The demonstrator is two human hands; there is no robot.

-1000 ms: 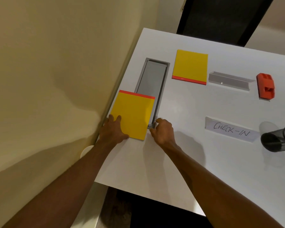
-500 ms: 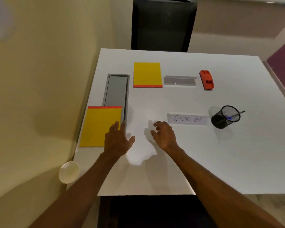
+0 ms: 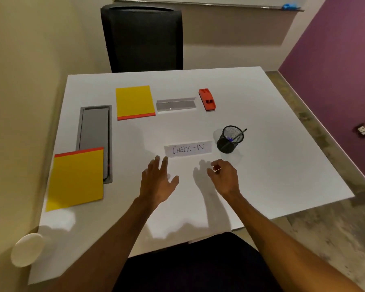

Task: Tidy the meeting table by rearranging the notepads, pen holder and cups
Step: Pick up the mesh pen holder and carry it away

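Note:
A yellow notepad with a red edge (image 3: 76, 178) lies at the table's near left, partly over a grey cable tray (image 3: 95, 133). A second yellow notepad (image 3: 134, 102) lies farther back. A black mesh pen holder (image 3: 230, 140) with pens stands right of centre. A white paper cup (image 3: 26, 249) sits at the near left corner. My left hand (image 3: 158, 182) hovers open over the table, its fingertips just short of the "CHECK-IN" sign (image 3: 188, 149). My right hand (image 3: 224, 175) hovers beside it, fingers loosely curled, holding nothing.
A clear acrylic sign holder (image 3: 175, 104) and a red stapler (image 3: 207, 99) lie at the back of the white table (image 3: 272, 165). A black office chair (image 3: 143, 39) stands at the far side. A beige wall runs along the table's left edge.
Both hands left the near notepad and moved right toward the table's middle, now near the CHECK-IN sign. The view swung up and right, showing the whole table.

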